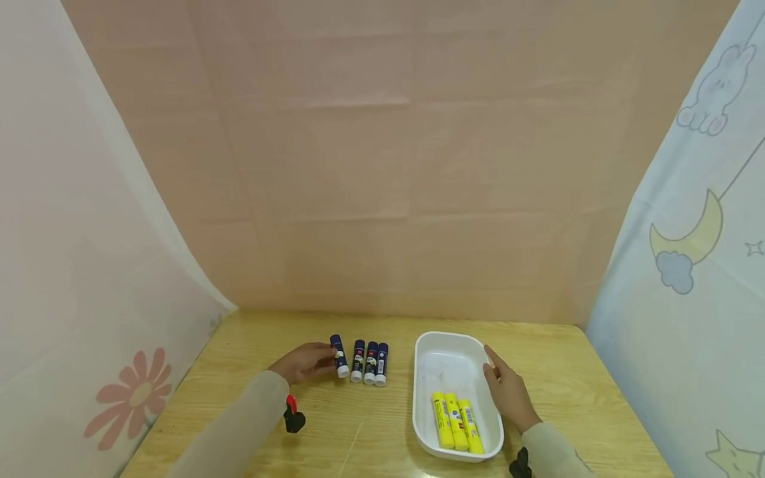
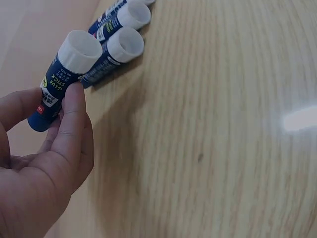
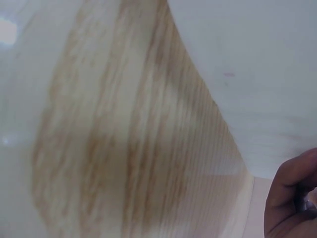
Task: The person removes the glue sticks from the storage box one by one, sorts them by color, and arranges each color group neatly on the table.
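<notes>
Between thumb and fingers, my left hand (image 1: 307,362) pinches a navy glue stick (image 2: 55,89) with a white end, lifted over the table in the left wrist view. Just right of it, three more navy glue sticks (image 1: 370,362) lie side by side, their white ends toward me. My right hand (image 1: 509,393) grips the right rim of a white tray (image 1: 442,342), thumb at the edge and fingers along the outside. Three yellow glue sticks (image 1: 456,422) lie together in the tray's near end. The right wrist view shows only part of that hand's curled fingers (image 3: 292,191).
The wooden table (image 1: 352,431) carries everything. A plain beige cloth (image 1: 382,199) hangs behind its far edge. Patterned cloths hang at the left (image 1: 137,299) and right (image 1: 687,332) sides.
</notes>
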The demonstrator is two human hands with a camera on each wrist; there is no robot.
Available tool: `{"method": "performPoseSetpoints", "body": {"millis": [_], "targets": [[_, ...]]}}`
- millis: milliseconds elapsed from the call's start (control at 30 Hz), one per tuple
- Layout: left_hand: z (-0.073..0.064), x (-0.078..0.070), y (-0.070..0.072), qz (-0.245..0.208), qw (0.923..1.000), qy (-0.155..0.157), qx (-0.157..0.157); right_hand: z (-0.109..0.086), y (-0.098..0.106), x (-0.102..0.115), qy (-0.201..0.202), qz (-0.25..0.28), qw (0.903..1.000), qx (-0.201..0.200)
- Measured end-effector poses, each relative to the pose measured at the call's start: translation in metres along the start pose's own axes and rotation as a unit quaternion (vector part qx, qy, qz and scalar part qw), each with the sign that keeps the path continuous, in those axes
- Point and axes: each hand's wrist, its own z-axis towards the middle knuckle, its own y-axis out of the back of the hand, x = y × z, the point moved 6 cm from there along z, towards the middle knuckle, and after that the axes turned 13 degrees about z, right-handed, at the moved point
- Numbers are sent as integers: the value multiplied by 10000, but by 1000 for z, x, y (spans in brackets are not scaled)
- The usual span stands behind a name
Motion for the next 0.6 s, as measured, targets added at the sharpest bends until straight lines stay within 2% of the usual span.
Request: {"method": "performPoseSetpoints", "body": {"millis": [300, 467, 600], "targets": [[3, 4, -2, 43, 9999, 52, -93, -2, 4, 1, -54, -11, 10000, -36], [4, 6, -5, 303, 9992, 152, -218, -3, 6, 2, -22, 29, 10000, -34], [6, 4, -7, 773, 9961, 211, -378, -5, 6, 2, -20, 33, 10000, -34]]}}
